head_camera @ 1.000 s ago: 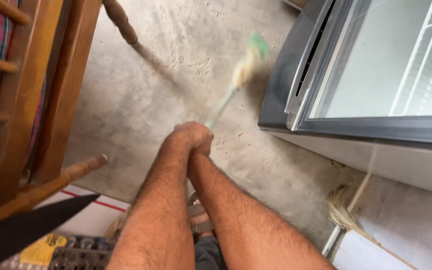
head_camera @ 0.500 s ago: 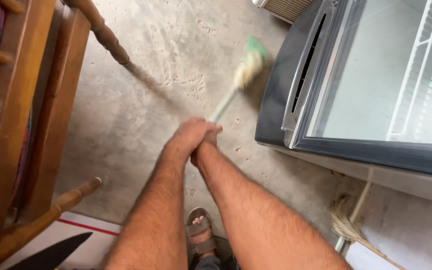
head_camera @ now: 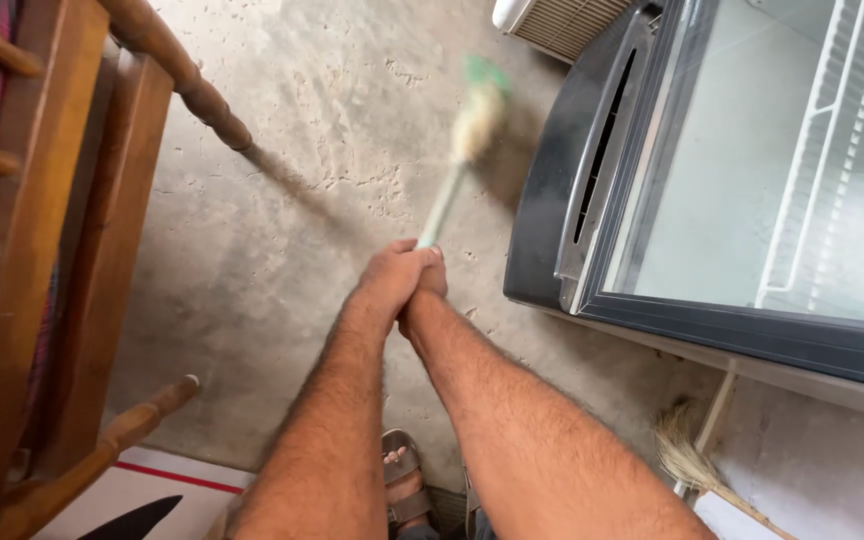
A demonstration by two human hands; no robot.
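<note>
Rough concrete floor (head_camera: 282, 200) below: I see both hands, left hand (head_camera: 392, 275) and right hand (head_camera: 430, 292), fingers wrapped round the pale-handled straw broom (head_camera: 467, 125), its blurred head now swung closer to the glass-doored black fridge (head_camera: 592, 200).

Both hands meet at the middle of the view, the left hand (head_camera: 392, 280) overlapping the right hand (head_camera: 424, 300), clasped around the broom handle (head_camera: 439, 212). The handle slants away to the broom head (head_camera: 477, 115), blurred, which seems to rest on the floor (head_camera: 302, 190) just left of the chest freezer (head_camera: 732, 180). A wooden chair (head_camera: 62, 250) stands at the left. A second broom (head_camera: 692, 460) lies at lower right, below the freezer. A sandalled foot (head_camera: 404, 485) is under the arms.
</note>
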